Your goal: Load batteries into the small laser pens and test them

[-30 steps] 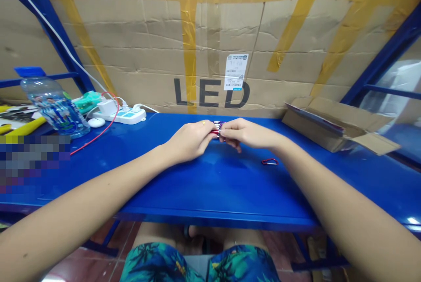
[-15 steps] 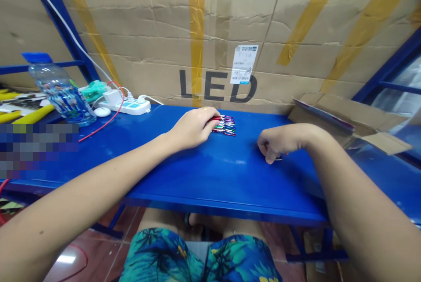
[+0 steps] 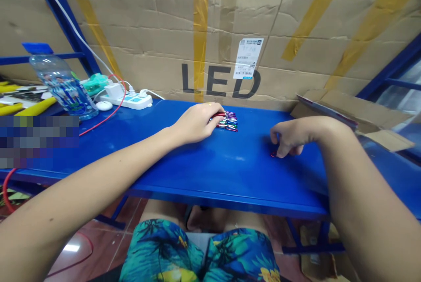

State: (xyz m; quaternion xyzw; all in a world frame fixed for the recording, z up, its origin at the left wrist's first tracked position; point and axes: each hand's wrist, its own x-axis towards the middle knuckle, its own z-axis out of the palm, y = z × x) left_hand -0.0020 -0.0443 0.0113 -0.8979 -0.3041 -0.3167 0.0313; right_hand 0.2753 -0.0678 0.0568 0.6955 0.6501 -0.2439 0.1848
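Observation:
Several thin coloured metallic items with looped ends [image 3: 231, 121] lie side by side on the blue table [image 3: 204, 176]. My left hand [image 3: 201, 120] rests over their left part, with thumb and fingers closed round a red one on the far side. Farther right, my right hand [image 3: 289, 136] is bent down to the tabletop. A small red shiny item [image 3: 273, 155] shows at its thumb tip; most of it is hidden by the hand, whose fingers are curled.
A water bottle [image 3: 64, 82], a white power strip [image 3: 133, 100] and a red cable [image 3: 113, 117] are at the left. An opened cardboard box [image 3: 378, 119] lies at the right. A large taped carton [image 3: 158, 32] stands behind the table.
My right hand has moved a little to the right, and a red item now shows at its thumb. My left hand stays on the row. The view has shifted slightly.

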